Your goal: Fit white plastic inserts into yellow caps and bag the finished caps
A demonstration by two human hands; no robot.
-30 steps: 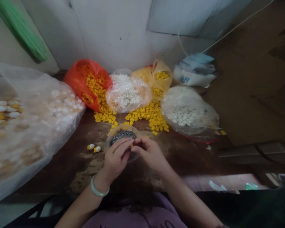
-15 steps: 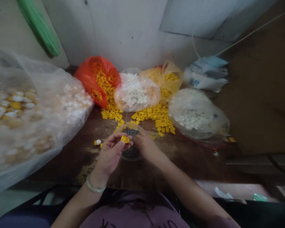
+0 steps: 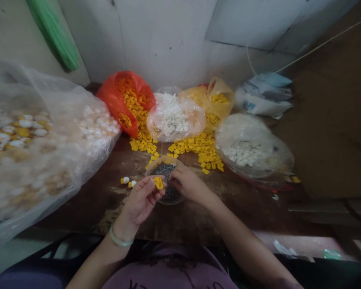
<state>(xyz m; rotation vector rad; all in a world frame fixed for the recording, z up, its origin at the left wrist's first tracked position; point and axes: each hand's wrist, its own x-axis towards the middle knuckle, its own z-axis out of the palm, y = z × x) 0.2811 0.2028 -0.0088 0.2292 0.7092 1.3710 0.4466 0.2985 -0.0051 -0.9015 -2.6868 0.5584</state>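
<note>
My left hand (image 3: 142,198) is closed around a small yellow plastic piece (image 3: 159,183), pinched between thumb and fingers with its hollow side showing. My right hand (image 3: 188,182) reaches into a round clear bowl (image 3: 150,163) of small dark pieces (image 3: 165,169). Its fingers are bent together at the bowl's right side, and whatever is between them is too small or hidden to make out. Left of the bowl lie two small yellow-and-white pieces (image 3: 125,180) on the dark wooden table (image 3: 198,218).
Loose yellow pieces (image 3: 195,145) spread behind the bowl, spilling from a red bag (image 3: 104,94) and a yellow bag (image 3: 195,96). Clear bags of white pieces (image 3: 174,120) stand between and right of them. A large clear sack (image 3: 63,132) of yellow-and-white pieces fills the left side.
My left hand has turned the yellow piece more upright and lowered it slightly. My right hand has shifted a little right within the bowl, its fingers now more visible.
</note>
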